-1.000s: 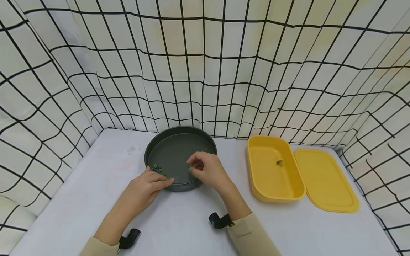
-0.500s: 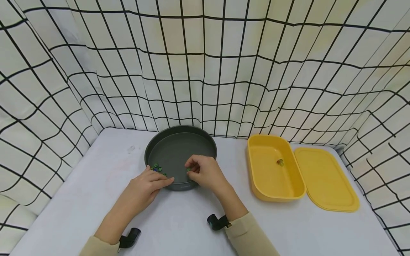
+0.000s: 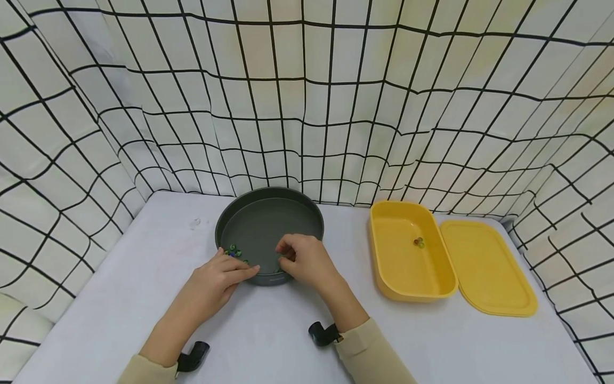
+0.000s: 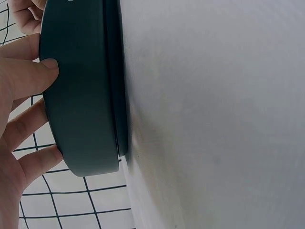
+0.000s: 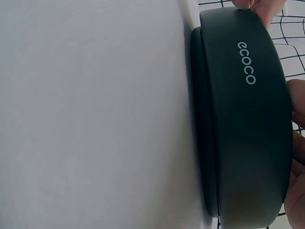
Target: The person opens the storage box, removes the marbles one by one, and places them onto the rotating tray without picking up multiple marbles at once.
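A round dark grey-green pan (image 3: pixel 264 226) stands at the back of the table. My left hand (image 3: pixel 217 280) holds its front-left rim, thumb (image 4: pixel 33 76) on the outer wall and the other fingers over the edge. Beside those fingers, several small green and blue marbles (image 3: pixel 233 250) lie inside, partly covered. Over the pan's front right, my right hand (image 3: pixel 309 261) has thumb and fingertips drawn together, pinching a small green marble (image 3: pixel 280 256) that is mostly hidden. In the right wrist view the pan's wall (image 5: pixel 248 124) hides most of the fingers.
A yellow rectangular container (image 3: pixel 400 266) stands right of the pan, with a few small brown and green marbles (image 3: pixel 419 242) in it. Its flat yellow lid (image 3: pixel 489 269) lies against its right side. Netting (image 3: pixel 302 125) over white cloth encloses the table's back and sides.
My right hand has moved slightly down and left, lower over the pan's near side, and the green marble at its fingertips shows less. The left hand keeps its hold on the rim.
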Demonstrator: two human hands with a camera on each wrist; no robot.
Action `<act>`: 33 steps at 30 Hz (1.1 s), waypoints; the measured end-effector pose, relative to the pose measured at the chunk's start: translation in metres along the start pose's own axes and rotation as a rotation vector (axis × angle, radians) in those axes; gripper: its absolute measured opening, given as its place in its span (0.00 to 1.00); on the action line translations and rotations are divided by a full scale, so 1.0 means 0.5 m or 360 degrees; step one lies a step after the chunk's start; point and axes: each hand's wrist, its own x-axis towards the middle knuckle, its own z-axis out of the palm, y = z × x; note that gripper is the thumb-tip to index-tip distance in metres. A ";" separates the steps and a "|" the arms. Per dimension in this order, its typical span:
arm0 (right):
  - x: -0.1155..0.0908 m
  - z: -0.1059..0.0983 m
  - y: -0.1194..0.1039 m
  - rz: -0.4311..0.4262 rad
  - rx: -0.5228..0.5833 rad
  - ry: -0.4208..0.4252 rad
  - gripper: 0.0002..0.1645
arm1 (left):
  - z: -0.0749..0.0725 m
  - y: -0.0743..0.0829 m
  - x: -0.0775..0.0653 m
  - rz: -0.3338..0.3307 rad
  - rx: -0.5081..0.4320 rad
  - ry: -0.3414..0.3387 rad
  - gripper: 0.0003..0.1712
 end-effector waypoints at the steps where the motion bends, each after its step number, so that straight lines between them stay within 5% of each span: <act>1: 0.000 -0.001 0.000 -0.0007 0.0014 0.0005 0.08 | 0.000 0.000 0.000 0.0000 0.0001 0.0001 0.26; 18: -0.006 -0.072 0.000 -0.0076 0.0358 0.0331 0.05 | 0.003 -0.002 -0.005 0.0000 -0.0006 0.0015 0.27; 25: -0.024 -0.139 0.014 0.0057 0.0482 0.0449 0.05 | 0.006 -0.007 -0.004 0.0014 -0.0016 0.0032 0.27; 33: -0.076 -0.235 0.070 0.0205 0.0392 0.0535 0.04 | 0.005 -0.003 0.001 0.0007 -0.0027 0.0032 0.27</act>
